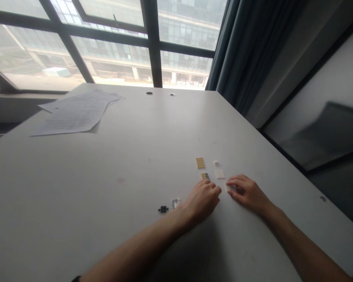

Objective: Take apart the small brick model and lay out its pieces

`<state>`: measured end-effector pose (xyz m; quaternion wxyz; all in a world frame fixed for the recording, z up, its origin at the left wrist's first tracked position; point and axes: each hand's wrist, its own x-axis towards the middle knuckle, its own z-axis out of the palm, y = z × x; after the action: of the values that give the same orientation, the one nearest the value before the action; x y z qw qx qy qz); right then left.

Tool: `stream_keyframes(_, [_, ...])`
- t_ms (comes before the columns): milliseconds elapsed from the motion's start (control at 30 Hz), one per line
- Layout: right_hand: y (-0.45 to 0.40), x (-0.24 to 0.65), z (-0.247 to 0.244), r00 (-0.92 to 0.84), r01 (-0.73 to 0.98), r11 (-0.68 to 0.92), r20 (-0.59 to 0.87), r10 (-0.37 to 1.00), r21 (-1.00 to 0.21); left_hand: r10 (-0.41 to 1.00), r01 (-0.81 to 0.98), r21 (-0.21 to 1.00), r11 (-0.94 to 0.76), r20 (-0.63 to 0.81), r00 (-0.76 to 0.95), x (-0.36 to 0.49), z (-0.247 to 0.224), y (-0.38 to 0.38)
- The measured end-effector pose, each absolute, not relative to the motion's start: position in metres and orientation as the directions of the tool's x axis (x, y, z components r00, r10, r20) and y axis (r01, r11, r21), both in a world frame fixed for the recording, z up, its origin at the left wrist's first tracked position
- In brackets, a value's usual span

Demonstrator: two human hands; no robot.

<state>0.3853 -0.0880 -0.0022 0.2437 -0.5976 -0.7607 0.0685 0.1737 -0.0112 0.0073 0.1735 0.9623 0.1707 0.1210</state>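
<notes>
My left hand [204, 197] is curled low over the white table, its fingers bent inward; anything inside them is hidden. Just past its knuckles lies a small tan and dark-grey building-brick piece [205, 176], partly covered by the hand. To the right, my right hand [248, 194] has thumb and fingers around a small white piece [227, 188] at table level. Beyond the hands are a tan studded plate [200, 163], a flat pale plate [219, 174] and a tiny white piece [216, 163]. Beside my left forearm sit a black piece [163, 209] and a white-and-grey piece [175, 203].
Printed paper sheets [76, 113] lie at the far left of the white table [129, 156]. Two small round fittings, one a dark disc [149, 93], are near its back edge. Windows stand behind, with a dark curtain [250, 51] on the right.
</notes>
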Motion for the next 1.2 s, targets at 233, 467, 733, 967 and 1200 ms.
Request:
stream_keyframes(233, [-0.091,0.368,-0.003,-0.183,0.879,0.309,0.341,0.922,-0.364,0.443,0.344,0.390,-0.854,0.199,0.874,0.157,0.006,-0.010])
stream_keyframes(467, [-0.088,0.348,-0.006,-0.264,0.881,0.367,0.333,0.905,-0.300,0.457,0.374,0.375,-0.848,0.163,0.874,0.150,0.004,-0.010])
stream_keyframes(733, [-0.084,0.345,-0.006,-0.250,0.884,0.357,0.340,0.907,-0.303,0.455,0.360,0.376,-0.854,0.205,0.866,0.154,-0.001,-0.008])
stream_keyframes(967, [-0.084,0.344,-0.006,-0.213,0.881,0.330,0.338,0.917,-0.340,0.475,0.385,0.355,-0.852,0.214,0.854,0.152,0.007,-0.008])
stream_keyframes(1200, [-0.091,0.347,0.002,-0.122,0.869,0.301,0.420,0.899,-0.392,0.611,0.437,0.460,-0.773,0.358,0.706,0.075,0.033,0.019])
